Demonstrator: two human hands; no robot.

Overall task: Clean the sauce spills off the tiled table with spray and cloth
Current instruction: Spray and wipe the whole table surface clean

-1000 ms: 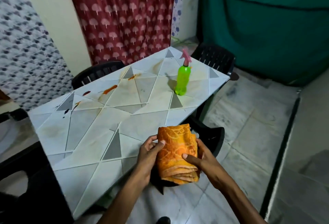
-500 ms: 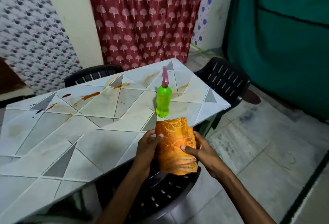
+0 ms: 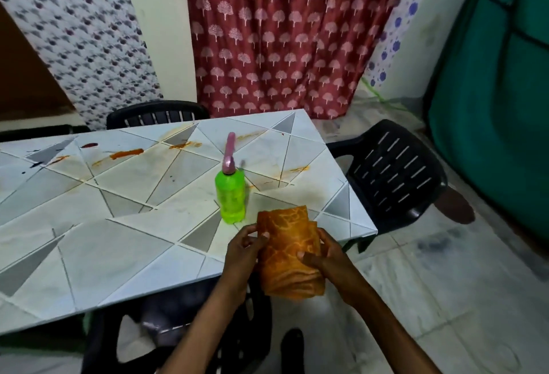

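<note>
Both hands, left (image 3: 242,250) and right (image 3: 325,258), are still gripping the folded cloth (image 3: 289,250) at lower centre, now over the desk (image 3: 124,243) edge, closer to the bottle (image 3: 230,195).

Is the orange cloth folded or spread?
Folded: the cloth shows stacked layers at its lower edge, held by left hand and right hand.
</note>
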